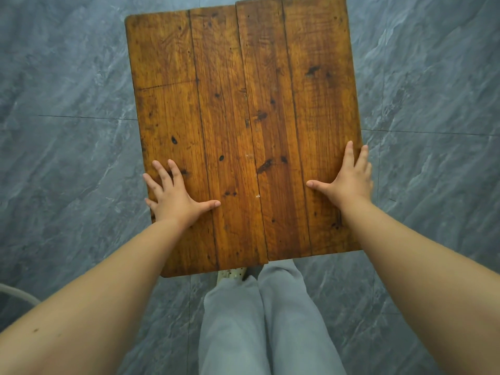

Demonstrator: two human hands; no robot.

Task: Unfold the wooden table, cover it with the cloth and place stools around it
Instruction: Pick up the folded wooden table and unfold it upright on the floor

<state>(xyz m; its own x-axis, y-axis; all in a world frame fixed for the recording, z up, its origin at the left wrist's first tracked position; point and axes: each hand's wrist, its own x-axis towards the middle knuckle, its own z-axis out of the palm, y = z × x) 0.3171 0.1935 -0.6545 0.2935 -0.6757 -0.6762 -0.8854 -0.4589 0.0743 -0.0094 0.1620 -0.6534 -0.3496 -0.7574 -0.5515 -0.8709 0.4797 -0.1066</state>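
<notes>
The wooden table (243, 104) fills the middle of the view, its brown plank top seen from above, with a seam down the centre where two halves meet slightly offset. My left hand (176, 196) lies flat on the near left part of the top, fingers spread, little finger at the left edge. My right hand (349, 180) lies flat on the near right part, fingers reaching the right edge. Neither hand holds anything. The table's legs are hidden under the top. No cloth or stool is clearly in view.
Grey marbled floor tiles (67, 90) surround the table on all sides. My legs in grey trousers (259, 320) stand at the table's near edge, with a pale shoe (230, 274) just under it. A curved pale rim (16, 293) shows at the lower left.
</notes>
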